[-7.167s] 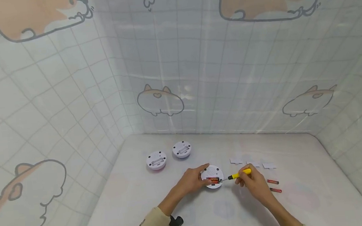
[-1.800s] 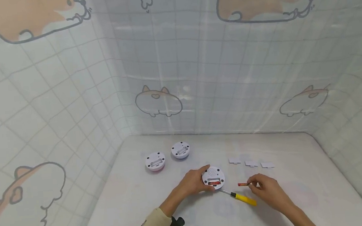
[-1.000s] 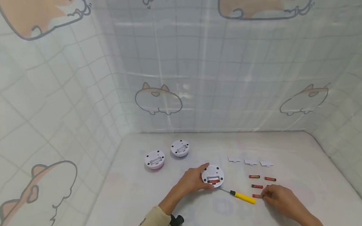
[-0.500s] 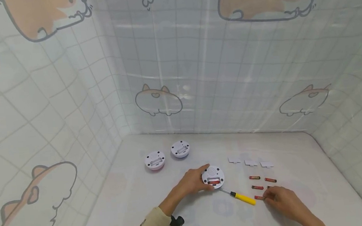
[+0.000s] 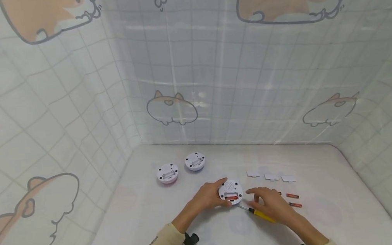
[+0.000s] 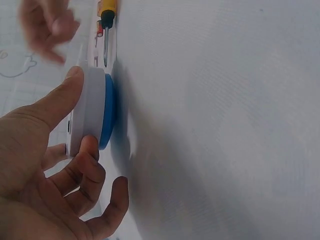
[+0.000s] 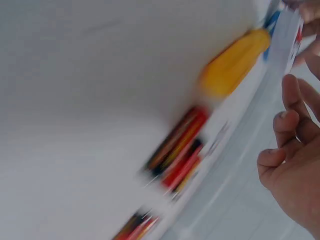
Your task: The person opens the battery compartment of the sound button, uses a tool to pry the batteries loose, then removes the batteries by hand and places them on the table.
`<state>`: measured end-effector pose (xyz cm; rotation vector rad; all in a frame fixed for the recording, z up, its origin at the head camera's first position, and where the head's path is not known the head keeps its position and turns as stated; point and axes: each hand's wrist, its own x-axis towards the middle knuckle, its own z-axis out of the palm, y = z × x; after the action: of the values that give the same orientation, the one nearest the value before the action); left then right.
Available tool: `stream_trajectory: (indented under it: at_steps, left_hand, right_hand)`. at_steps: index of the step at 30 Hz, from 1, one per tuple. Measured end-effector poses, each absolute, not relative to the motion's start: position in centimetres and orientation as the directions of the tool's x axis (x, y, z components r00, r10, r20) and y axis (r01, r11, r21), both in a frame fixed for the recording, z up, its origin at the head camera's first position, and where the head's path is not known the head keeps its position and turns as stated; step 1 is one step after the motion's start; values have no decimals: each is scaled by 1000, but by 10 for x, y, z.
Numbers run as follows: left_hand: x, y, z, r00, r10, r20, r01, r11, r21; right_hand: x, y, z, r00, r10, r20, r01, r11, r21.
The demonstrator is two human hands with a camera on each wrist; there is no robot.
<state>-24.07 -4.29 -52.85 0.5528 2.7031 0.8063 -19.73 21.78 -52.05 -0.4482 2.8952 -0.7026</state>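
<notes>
My left hand [image 5: 209, 195] grips the rim of a round white battery-powered device [image 5: 228, 185], thumb on one side and fingers on the other. Its underside faces up, with speaker holes and an uncovered compartment holding one red battery [image 5: 231, 198]. A blue lower part [image 6: 107, 112] shows in the left wrist view. Just right of the device hovers my right hand [image 5: 271, 205], its fingers loosely bent and nothing between them. Beneath it lies a screwdriver [image 5: 263, 216] with a yellow handle, its tip by the device. Red batteries [image 5: 292, 195] lie to the right, some hidden by the hand.
Two more upturned white devices, one pinkish below [image 5: 168, 173] and one farther back [image 5: 195, 161], stand at the back left with bare compartments. Three white battery covers [image 5: 271, 177] lie in a row at right. Patterned sheeting [image 5: 234, 76] walls the table's back and sides.
The screwdriver, earlier in my right hand at the compartment, now lies on the table. One battery has left the device and was set down at right. My right hand has since moved left, empty.
</notes>
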Motion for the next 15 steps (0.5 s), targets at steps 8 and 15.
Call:
stream_trajectory:
  at_steps: [8,15]
  left_hand:
    - [-238,-42,-527,-884,454,-114,322,766,557]
    - [-239,-44,-528,-890,442,-113,312,770,556]
  right_hand:
    - [-210,184,-530,-890,-445,93,-445,811,-380]
    - [-216,177,-532,-891,-441,105,-445,810,-381]
